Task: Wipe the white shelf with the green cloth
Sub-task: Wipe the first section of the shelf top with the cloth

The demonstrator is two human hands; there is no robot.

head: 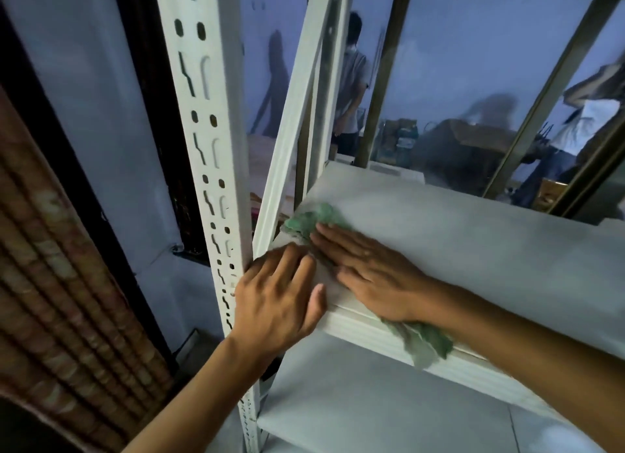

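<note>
The white shelf board (473,236) runs from the near left corner toward the back right. A green cloth (306,220) lies on its left end, and another part of the cloth hangs over the front edge under my right wrist. My right hand (368,273) presses flat on the cloth with straight fingers pointing left. My left hand (277,300) rests on the shelf's front left corner beside the perforated white upright, fingers straight, thumb on the front edge.
A perforated white upright post (209,148) stands at the shelf's left corner. A lower white shelf (372,402) sits beneath. A rolled mat (50,266) leans at the left. Behind the rack, two people (351,80) stand among boxes.
</note>
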